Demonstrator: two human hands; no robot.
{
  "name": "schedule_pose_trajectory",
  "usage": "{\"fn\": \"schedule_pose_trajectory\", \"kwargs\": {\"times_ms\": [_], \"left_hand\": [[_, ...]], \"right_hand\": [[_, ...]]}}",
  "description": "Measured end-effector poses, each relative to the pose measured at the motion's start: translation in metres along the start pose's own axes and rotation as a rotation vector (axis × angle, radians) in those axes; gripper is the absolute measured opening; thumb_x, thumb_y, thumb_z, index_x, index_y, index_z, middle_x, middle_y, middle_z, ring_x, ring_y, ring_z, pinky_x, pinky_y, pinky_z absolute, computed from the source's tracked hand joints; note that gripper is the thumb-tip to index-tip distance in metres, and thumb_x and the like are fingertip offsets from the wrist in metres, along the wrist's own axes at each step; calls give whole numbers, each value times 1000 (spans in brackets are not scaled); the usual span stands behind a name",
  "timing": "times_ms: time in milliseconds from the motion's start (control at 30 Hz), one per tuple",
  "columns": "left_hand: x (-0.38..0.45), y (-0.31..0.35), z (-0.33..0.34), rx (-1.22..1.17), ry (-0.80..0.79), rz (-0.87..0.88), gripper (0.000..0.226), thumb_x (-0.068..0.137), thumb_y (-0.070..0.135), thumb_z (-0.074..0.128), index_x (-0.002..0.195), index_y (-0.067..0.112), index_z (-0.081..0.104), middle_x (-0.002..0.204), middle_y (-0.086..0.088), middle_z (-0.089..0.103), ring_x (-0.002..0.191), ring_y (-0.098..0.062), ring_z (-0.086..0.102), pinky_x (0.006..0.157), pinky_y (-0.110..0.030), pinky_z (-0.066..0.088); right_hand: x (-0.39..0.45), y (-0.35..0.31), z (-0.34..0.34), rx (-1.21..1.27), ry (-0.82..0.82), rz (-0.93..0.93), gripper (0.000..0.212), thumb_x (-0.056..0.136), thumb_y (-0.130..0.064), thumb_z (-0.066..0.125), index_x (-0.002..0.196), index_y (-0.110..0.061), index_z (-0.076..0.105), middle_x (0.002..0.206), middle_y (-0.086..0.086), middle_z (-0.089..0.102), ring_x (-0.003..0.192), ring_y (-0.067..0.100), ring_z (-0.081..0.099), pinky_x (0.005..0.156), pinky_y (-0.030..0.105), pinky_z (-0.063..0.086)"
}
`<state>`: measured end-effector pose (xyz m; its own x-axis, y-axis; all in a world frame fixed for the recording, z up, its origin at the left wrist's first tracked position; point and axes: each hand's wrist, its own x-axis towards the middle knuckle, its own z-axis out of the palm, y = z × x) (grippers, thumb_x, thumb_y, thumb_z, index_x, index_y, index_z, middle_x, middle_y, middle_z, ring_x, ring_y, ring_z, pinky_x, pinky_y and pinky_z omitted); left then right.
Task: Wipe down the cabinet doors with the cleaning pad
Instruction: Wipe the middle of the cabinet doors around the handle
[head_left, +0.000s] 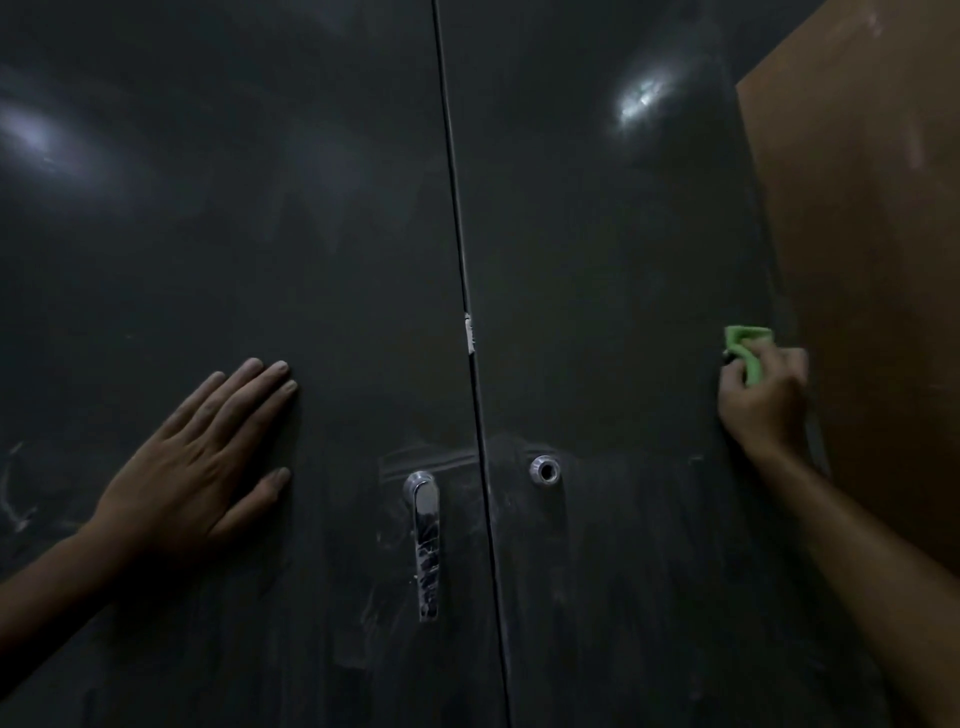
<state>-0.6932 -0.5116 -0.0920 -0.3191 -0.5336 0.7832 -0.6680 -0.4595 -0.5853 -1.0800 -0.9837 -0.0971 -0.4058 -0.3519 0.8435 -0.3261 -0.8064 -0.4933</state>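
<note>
No readable text, labels or nos. anywhere on the doors.

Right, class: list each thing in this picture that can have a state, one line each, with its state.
Left door: closed, dusty smears low down.
Right door: closed, streaked below the lock.
Handle: hanging vertical, smudged white.
Lock: no key in it.
Cleaning pad: folded, pressed against right door's edge.
Left hand: flat on left door.
Right hand: gripping the pad.
</note>
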Motion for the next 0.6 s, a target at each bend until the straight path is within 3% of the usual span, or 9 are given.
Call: {"fn": "schedule_pose_trajectory", "kwargs": {"times_ms": [67, 133, 200, 267, 333, 533, 600], "left_hand": [[-1, 1, 1, -5, -8, -4, 81, 103, 61, 28, 167, 11, 18, 176, -7, 13, 163, -28, 13, 133, -43, 4], [-1, 0, 1, -10, -18, -4, 82, 103, 61, 28, 167, 10, 18, 176, -7, 12, 163, -28, 13, 133, -44, 5], [-1, 0, -1, -11, -23, 0, 82, 103, 62, 26, 167, 10, 19, 176, -7, 12, 163, -28, 12, 133, -44, 4], [-1, 2, -2, -13, -14, -2, 82, 104, 61, 27, 167, 10, 19, 176, -7, 13, 163, -28, 12, 133, -43, 4], [0, 2, -3, -17, -14, -5, 81, 103, 61, 27, 167, 10, 19, 176, -7, 13, 163, -28, 12, 133, -43, 4], [0, 3, -3, -11, -17, -4, 81, 104, 62, 25, 167, 11, 19, 176, -6, 13, 163, -26, 10, 133, -41, 1], [-1, 2, -4, -19, -23, -8, 81, 104, 63, 25, 167, 11, 19, 176, -6, 13, 163, -26, 10, 133, -41, 1]], "right_hand": [[36, 9, -3, -3, 36, 259, 29, 98, -20, 51, 123, -10, 61, 123, 24, 49, 107, 42, 55, 96, 43, 44], [60, -5, 3, 14, 14, 384, 38, 101, -23, 46, 134, -9, 56, 135, 24, 47, 121, 40, 51, 108, 43, 36], [50, -29, 10, 38, 17, 286, 35, 100, -22, 49, 130, -10, 61, 129, 23, 49, 114, 37, 53, 102, 39, 38], [20, -33, 9, 65, -10, 64, 29, 97, -19, 55, 123, -11, 66, 119, 21, 52, 100, 36, 55, 90, 40, 45], [-8, -16, -1, 48, -36, 4, 28, 96, -18, 58, 122, -12, 66, 115, 19, 52, 94, 35, 56, 82, 42, 49], [58, -11, 3, 78, 62, 477, 35, 101, -23, 46, 132, -8, 54, 144, 21, 43, 122, 38, 51, 110, 37, 35], [58, -24, 8, 60, 14, 361, 35, 101, -24, 47, 132, -9, 57, 138, 19, 45, 117, 37, 52, 106, 36, 36]]}}
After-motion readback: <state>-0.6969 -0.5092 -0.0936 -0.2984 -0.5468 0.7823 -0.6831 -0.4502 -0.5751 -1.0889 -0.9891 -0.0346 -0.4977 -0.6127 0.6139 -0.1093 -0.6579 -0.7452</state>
